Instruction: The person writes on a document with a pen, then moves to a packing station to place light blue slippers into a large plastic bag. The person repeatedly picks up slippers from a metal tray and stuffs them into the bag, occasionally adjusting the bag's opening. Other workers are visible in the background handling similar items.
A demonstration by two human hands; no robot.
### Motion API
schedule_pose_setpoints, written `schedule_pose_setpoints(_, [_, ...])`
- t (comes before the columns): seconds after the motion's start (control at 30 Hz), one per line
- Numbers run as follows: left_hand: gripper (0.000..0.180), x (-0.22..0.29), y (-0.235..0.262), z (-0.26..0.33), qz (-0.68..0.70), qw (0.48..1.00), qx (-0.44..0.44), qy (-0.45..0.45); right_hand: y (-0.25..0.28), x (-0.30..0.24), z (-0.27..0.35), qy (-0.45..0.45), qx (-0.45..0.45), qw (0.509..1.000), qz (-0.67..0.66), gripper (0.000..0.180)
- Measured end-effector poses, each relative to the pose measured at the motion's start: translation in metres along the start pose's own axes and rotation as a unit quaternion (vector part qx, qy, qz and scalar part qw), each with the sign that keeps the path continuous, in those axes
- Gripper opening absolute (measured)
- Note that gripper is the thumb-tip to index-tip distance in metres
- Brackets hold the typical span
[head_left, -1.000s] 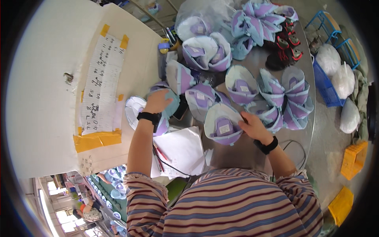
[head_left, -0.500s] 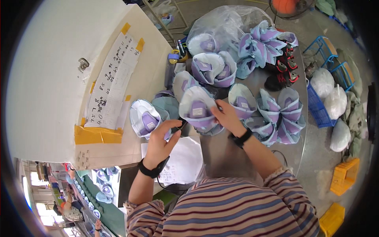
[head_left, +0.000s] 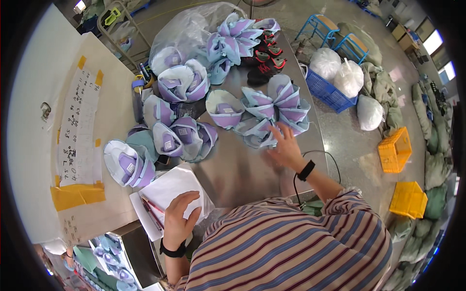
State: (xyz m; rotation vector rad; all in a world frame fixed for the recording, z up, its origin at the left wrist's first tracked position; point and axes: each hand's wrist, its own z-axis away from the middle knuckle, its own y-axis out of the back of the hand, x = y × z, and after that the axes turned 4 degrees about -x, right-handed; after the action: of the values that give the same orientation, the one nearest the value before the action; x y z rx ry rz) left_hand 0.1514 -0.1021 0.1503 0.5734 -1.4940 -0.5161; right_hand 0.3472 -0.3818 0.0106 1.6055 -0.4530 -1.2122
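- The grey metal tabletop (head_left: 242, 169) carries many lilac and pale blue fabric shoe uppers; one folded bundle of them (head_left: 279, 114) lies near the right edge, and another bundle (head_left: 182, 138) lies toward the left edge
- A single lilac and white shoe upper (head_left: 128, 165) rests past the left edge, on the beige board (head_left: 114, 97) where a white handwritten paper list (head_left: 77, 126) is fixed with yellow tape
- At the far end a clear plastic bag (head_left: 189, 31) lies behind more uppers, and dark shoes with red details (head_left: 264, 58) stand just beside them
- To the right, on the floor, a blue plastic crate (head_left: 327, 92) holds white filled bags (head_left: 337, 68)
- The right hand (head_left: 286, 148) is open with fingers spread and holds nothing; its fingertips touch the near edge of the right bundle
- The left hand (head_left: 179, 216) is open and flat, holding nothing; it rests on a white sheet of paper (head_left: 165, 191) at the near left corner, beside red pens (head_left: 153, 208)
- The left bundle lies well apart from both hands
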Motion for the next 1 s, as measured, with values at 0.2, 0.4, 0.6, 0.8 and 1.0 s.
schedule_pose_setpoints(0.2, [0.029,0.02,-0.013,0.009,-0.032,0.998,0.009,-0.051,-0.038,0.037,-0.018,0.096,0.024,0.995,0.029,0.057])
schedule_pose_setpoints(0.4, [0.025,0.014,-0.017,0.097,-0.047,0.985,0.135,0.097,-0.032,0.046,-0.037,-0.037,0.137,0.988,0.059,0.044])
schedule_pose_setpoints(0.6, [0.022,0.01,-0.064,0.211,0.042,0.94,0.2,0.272,-0.064,-0.007,0.003,0.278,-0.042,0.959,-0.037,0.046])
schedule_pose_setpoints(0.8, [0.019,0.018,-0.059,0.239,0.023,0.916,0.288,0.278,-0.113,-0.074,0.035,0.245,-0.33,0.866,0.286,0.109])
schedule_pose_setpoints(1.0, [0.018,-0.007,-0.072,0.26,0.021,0.9,0.35,0.26,-0.091,-0.1,0.024,0.205,-0.41,0.847,0.271,0.115])
